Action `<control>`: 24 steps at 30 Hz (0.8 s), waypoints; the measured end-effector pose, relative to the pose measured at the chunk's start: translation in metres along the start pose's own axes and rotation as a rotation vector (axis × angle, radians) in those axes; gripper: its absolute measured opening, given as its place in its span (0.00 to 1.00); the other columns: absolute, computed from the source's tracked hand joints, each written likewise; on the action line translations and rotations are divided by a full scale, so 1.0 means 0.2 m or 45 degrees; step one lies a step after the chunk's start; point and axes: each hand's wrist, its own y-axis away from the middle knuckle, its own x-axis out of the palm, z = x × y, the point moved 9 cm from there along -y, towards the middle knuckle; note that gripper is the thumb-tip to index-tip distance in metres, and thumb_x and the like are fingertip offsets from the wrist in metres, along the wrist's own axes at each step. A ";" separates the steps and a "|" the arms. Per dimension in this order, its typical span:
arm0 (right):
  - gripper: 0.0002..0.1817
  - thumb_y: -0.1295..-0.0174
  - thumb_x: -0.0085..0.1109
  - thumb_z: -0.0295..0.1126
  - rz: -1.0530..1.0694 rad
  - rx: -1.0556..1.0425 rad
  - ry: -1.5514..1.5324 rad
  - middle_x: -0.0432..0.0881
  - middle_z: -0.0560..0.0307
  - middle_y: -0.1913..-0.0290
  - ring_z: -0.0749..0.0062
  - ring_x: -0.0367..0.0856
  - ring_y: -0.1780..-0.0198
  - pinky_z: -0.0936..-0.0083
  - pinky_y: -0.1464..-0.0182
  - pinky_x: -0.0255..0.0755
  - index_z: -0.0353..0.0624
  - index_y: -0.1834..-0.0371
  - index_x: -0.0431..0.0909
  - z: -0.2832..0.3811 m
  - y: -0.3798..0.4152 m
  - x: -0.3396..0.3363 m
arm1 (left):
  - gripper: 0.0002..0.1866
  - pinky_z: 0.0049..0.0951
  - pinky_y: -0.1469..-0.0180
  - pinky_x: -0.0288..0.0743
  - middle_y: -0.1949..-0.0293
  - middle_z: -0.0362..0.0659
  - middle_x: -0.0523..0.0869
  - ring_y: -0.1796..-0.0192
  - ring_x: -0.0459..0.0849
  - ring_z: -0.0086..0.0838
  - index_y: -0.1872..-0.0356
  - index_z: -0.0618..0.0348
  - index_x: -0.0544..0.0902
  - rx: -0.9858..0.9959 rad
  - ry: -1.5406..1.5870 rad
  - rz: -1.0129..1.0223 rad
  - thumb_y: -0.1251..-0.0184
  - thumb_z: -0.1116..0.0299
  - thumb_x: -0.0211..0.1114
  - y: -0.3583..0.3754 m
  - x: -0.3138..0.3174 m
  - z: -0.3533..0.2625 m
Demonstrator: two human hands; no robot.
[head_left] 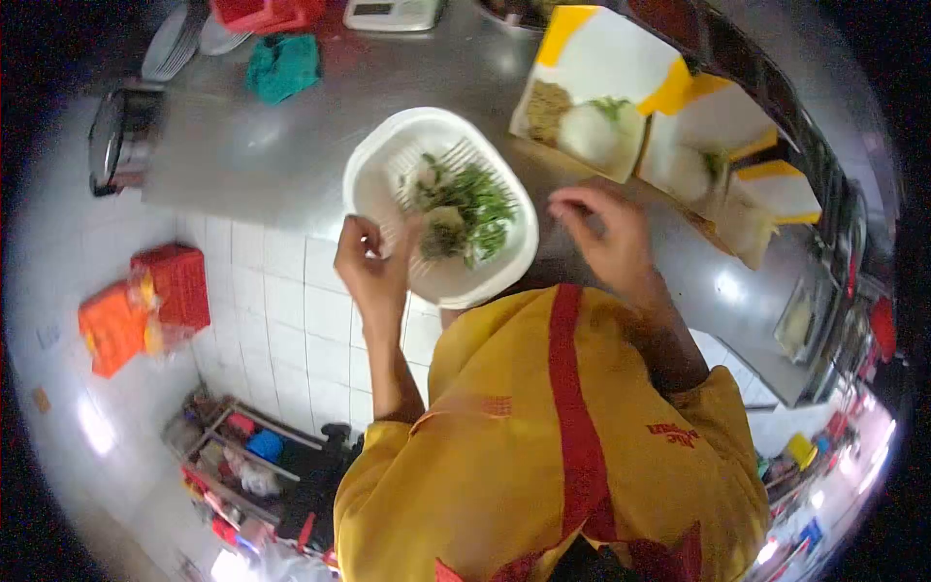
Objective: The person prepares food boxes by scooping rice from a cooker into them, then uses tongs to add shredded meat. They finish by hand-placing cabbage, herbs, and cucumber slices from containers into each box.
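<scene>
A white slotted plastic basket [380, 134] holds a loose pile of green herb leaves [475, 209] and a brownish-green clump [444, 233]. It juts over the counter's front edge, close against the yellow shirt. My left hand [373, 267] is curled at the basket's near-left rim, thumb on the inner side and fingers toward the outside. To the right of the basket, my right hand [606, 233] is above the counter with its fingers bent together; what is in them, if anything, I cannot make out. Beyond it stands an open food box [626, 160] with noodles, a white round item and green leaves.
More open yellow-and-white boxes [679, 179] line the counter [242, 175] at the right. A teal cloth [283, 68], red basket [267, 12] and scale [391, 12] lie at the back. A pot [126, 141] stands left; red and orange bins [170, 286] are below.
</scene>
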 end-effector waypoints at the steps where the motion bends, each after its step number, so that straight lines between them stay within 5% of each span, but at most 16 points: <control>1: 0.06 0.41 0.59 0.25 0.114 -0.145 0.014 0.81 0.52 0.64 0.68 0.81 0.62 0.77 0.60 0.74 0.37 0.62 0.80 0.08 -0.02 0.12 | 0.18 0.20 0.75 0.58 0.77 0.34 0.65 0.73 0.62 0.19 0.77 0.59 0.68 0.064 0.002 -0.089 0.53 0.76 0.75 -0.01 -0.02 -0.09; 5: 0.04 0.47 0.56 0.21 0.482 -0.415 0.431 0.78 0.49 0.65 0.56 0.80 0.60 0.66 0.61 0.75 0.36 0.68 0.78 0.12 -0.08 0.49 | 0.18 0.21 0.71 0.63 0.80 0.36 0.69 0.75 0.65 0.20 0.79 0.60 0.69 0.172 -0.114 -0.043 0.52 0.74 0.75 -0.01 -0.03 -0.04; 9: 0.04 0.51 0.55 0.21 0.627 -0.442 0.831 0.77 0.48 0.67 0.54 0.79 0.60 0.60 0.60 0.74 0.36 0.71 0.76 -0.05 -0.10 0.76 | 0.16 0.26 0.76 0.63 0.82 0.41 0.70 0.79 0.67 0.26 0.82 0.62 0.71 0.107 -0.088 -0.014 0.53 0.74 0.75 0.03 -0.01 0.03; 12: 0.04 0.50 0.57 0.22 0.865 -0.227 0.896 0.78 0.46 0.67 0.55 0.80 0.60 0.58 0.60 0.73 0.36 0.70 0.77 -0.15 -0.10 0.83 | 0.15 0.27 0.75 0.65 0.81 0.43 0.73 0.78 0.71 0.28 0.81 0.63 0.72 0.154 -0.233 -0.004 0.53 0.74 0.74 0.04 -0.01 0.00; 16: 0.07 0.49 0.63 0.25 0.821 -0.213 0.375 0.78 0.49 0.73 0.65 0.79 0.68 0.68 0.66 0.72 0.35 0.69 0.76 0.02 -0.13 0.61 | 0.09 0.27 0.70 0.70 0.78 0.44 0.78 0.75 0.76 0.28 0.75 0.64 0.77 0.144 -0.048 0.139 0.46 0.74 0.70 0.05 0.03 0.00; 18: 0.10 0.47 0.67 0.27 0.804 -0.104 -0.042 0.79 0.57 0.75 0.80 0.76 0.73 0.79 0.69 0.70 0.35 0.69 0.76 0.11 -0.16 0.50 | 0.08 0.24 0.60 0.73 0.68 0.46 0.82 0.64 0.80 0.26 0.62 0.65 0.80 -0.150 0.328 0.231 0.35 0.70 0.62 0.06 0.09 0.08; 22: 0.06 0.44 0.63 0.24 0.874 0.219 -0.422 0.81 0.60 0.71 0.83 0.76 0.71 0.82 0.68 0.71 0.35 0.66 0.77 0.08 -0.15 0.45 | 0.19 0.24 0.45 0.68 0.51 0.47 0.78 0.48 0.75 0.25 0.46 0.67 0.75 -0.211 0.644 0.620 0.26 0.62 0.50 0.08 0.23 -0.02; 24: 0.07 0.43 0.62 0.22 0.812 0.413 -0.680 0.81 0.61 0.68 0.82 0.77 0.69 0.83 0.67 0.73 0.35 0.61 0.78 0.05 -0.13 0.44 | 0.17 0.24 0.46 0.69 0.53 0.46 0.79 0.50 0.76 0.24 0.47 0.67 0.75 -0.213 0.753 0.665 0.27 0.64 0.51 0.10 0.26 -0.05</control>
